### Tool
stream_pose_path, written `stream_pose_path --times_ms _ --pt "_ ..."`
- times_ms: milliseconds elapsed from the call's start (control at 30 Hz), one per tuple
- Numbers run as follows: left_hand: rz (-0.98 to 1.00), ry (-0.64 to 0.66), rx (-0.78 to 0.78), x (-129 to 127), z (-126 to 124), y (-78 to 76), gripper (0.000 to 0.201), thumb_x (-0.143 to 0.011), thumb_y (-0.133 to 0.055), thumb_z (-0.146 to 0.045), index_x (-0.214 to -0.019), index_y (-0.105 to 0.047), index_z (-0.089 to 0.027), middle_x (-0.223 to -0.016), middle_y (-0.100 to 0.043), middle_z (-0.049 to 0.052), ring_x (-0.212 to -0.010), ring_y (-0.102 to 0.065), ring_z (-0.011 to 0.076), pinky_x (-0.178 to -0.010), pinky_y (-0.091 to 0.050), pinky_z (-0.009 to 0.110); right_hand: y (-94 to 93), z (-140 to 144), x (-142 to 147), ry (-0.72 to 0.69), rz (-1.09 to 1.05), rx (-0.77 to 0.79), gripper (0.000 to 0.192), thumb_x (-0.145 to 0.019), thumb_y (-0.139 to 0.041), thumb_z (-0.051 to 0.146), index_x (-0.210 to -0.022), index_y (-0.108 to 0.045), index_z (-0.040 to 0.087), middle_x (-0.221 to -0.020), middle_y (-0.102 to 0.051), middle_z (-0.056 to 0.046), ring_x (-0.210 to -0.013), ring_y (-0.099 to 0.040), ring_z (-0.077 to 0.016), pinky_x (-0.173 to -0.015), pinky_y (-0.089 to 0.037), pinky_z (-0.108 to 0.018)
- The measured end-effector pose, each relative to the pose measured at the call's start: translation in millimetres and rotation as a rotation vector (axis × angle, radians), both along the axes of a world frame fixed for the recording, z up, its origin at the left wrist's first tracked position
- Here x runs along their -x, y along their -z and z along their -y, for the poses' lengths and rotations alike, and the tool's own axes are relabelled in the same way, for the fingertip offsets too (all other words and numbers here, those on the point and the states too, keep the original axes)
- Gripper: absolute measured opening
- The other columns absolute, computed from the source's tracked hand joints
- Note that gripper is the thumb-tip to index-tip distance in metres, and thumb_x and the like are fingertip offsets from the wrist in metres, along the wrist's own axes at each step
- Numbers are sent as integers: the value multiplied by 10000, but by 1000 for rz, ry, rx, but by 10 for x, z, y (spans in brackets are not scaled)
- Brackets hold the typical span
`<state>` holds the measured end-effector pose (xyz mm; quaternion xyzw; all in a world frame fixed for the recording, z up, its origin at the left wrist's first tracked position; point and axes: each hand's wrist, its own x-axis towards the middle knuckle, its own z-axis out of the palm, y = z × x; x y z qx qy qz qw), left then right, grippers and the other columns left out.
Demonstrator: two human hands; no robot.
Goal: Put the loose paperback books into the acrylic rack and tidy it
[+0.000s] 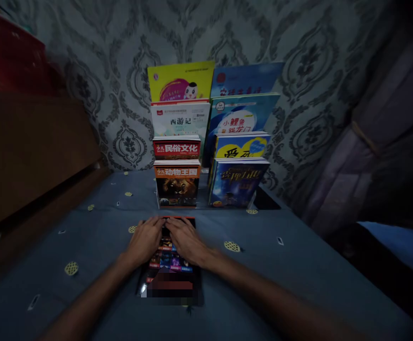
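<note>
A dark book (pixel 165 261) with a grid of small coloured pictures lies flat on the blue cloth, its lower part blurred into blocks. Both hands rest palm down on its far half. My left hand (pixel 146 240) covers the left edge, and my right hand (pixel 185 240) covers the right side, thumbs close together. Fingers of both are stretched toward the far edge, with nothing gripped. Just beyond stands a tiered rack of books; its front row has a book with a lion cover (pixel 177 187) and a dark blue book (pixel 236 184).
Behind the front row rise a red book (pixel 178 149), a white book (pixel 180 118), a yellow book (pixel 181 78) and several blue ones. Patterned wallpaper (pixel 128 94) is at the back. A brown box (pixel 32 151) stands left, a tied curtain (pixel 362 132) hangs right.
</note>
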<state>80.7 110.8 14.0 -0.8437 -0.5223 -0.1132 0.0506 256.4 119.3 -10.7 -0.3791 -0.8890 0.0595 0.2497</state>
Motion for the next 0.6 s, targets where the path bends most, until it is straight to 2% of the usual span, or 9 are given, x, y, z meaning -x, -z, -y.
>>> stream_pose_path --times_ms 133,267,433,600 --pt "-21 6 -13 4 -9 16 372 -942 -394 -114 -1250 -588 -191 -1317 -628 119 -1176 -602 284 -942 -464 454 35 12 -114 16 -25 9 401 -967 -421 189 -1335 -578 181 -1361 -629 -131 -1339 -522 -232 -1180 -309 -525" --pt "-41 20 -9 -5 -13 -3 373 -942 -386 -113 -1253 -583 -175 -1315 -630 130 -1168 -606 281 -936 -468 454 34 52 -334 50 -30 24 397 -993 -408 242 -1346 -579 182 -1396 -596 -147 -1345 -518 -240 -1173 -314 -538" --pt "-12 7 -18 4 -23 22 393 -925 -390 -107 -1250 -591 -196 -1332 -622 116 -1164 -608 260 -936 -470 436 33 66 -599 128 -55 80 400 -992 -422 286 -1361 -569 238 -1411 -589 -116 -1349 -513 -246 -1163 -303 -576" --pt "18 27 -33 20 -33 45 395 -930 -377 -118 -1249 -600 -190 -1312 -635 114 -1163 -604 257 -958 -465 442 54 39 -711 149 -101 127 394 -985 -434 317 -1347 -578 255 -1406 -597 -97 -1342 -520 -235 -1170 -287 -572"
